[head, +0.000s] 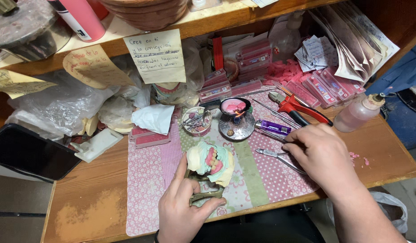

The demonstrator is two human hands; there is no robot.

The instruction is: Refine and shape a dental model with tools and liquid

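My left hand point(183, 207) grips the metal frame of a dental articulator point(207, 194) that carries a plaster model with pink wax and teeth point(211, 163), resting on the patterned cloth. My right hand point(322, 155) is closed around a thin metal instrument point(280, 137) whose tip points left toward the small lit burner point(236, 118) with its flame. A purple lighter point(272, 127) lies just beyond my right hand, and metal pliers point(274, 156) lie under it.
Red-handled pliers point(302, 111), a small tin of tools point(195, 121), stacks of pink wax boxes point(255, 60), a plastic squeeze bottle point(358, 112), a dark tablet point(28, 152) at left, crumpled plastic bags point(59, 105) and paper notes hanging from the shelf point(156, 56).
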